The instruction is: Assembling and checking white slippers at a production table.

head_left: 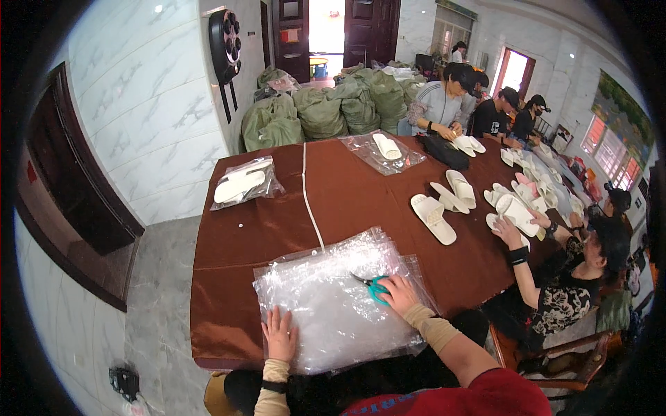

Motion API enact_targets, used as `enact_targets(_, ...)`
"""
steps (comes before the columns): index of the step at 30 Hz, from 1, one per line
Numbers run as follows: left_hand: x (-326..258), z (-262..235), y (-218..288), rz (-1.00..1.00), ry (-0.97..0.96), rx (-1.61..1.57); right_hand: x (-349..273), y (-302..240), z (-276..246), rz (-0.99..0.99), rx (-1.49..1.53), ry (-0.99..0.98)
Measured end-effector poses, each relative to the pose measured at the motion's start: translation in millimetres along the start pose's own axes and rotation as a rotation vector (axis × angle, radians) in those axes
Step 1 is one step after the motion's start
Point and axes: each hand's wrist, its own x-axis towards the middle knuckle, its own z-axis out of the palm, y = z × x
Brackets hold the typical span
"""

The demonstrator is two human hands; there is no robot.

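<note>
A stack of clear plastic bags point(329, 326) lies in front of me on the near edge of the table. My left hand point(279, 334) rests flat on its left side, fingers spread and holding nothing. Toward the right of the stack my right hand point(400, 294) is closed round the teal handles of a small pair of scissors point(377, 288). The dark blades point to the left, over the plastic. Some of the fingers on the handles are hidden from view.
The table has a brown cloth point(347, 201). Bagged white slippers point(241, 182) lie at the far left, and another bagged slipper point(387, 147) at the far middle. Loose slippers point(433, 218) lie to the right. Co-workers point(576, 263) handle slippers along that side. Green sacks point(319, 113) stand behind.
</note>
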Motion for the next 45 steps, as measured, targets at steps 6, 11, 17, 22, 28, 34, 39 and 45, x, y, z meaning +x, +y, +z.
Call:
enact_targets(6, 95.2, -99.1, -13.6, 0.006, 0.039, -0.234, 4.9, -4.2, -9.6, 0.041, -0.042, -0.025)
enact_targets(11, 225.3, -115.0, -90.9, 0.172, 0.233, 0.071, 17.0, -5.3, 6.1, 0.057, -0.094, -0.043)
enact_targets(17, 358.8, -37.8, -113.2, -0.055, 0.220, 0.441, 20.3, -9.5, 2.8, 0.106, -0.113, -0.079)
enact_targets(22, 397.7, 1.1, -123.8, -0.053, -0.017, 0.630, 16.6, -9.6, 8.9, 0.159, -0.148, -0.122)
enact_targets(28, 402.4, 4.0, -120.5, -0.081, 0.251, 0.258, 20.4, -9.3, 7.2, 0.167, -0.129, -0.129)
enact_targets(34, 381.1, -135.0, -41.3, 0.293, 0.773, 0.119, 18.3, -10.5, 5.4, 0.128, -0.107, -0.082)
enact_targets(39, 318.8, -222.7, 55.9, 0.296, 0.489, -0.277, 13.1, -0.2, 3.0, 0.132, -0.083, -0.060)
enact_targets(45, 258.0, -186.8, 127.1, 0.308, -0.015, -0.543, 10.7, -1.0, -1.1, 0.077, -0.062, -0.037)
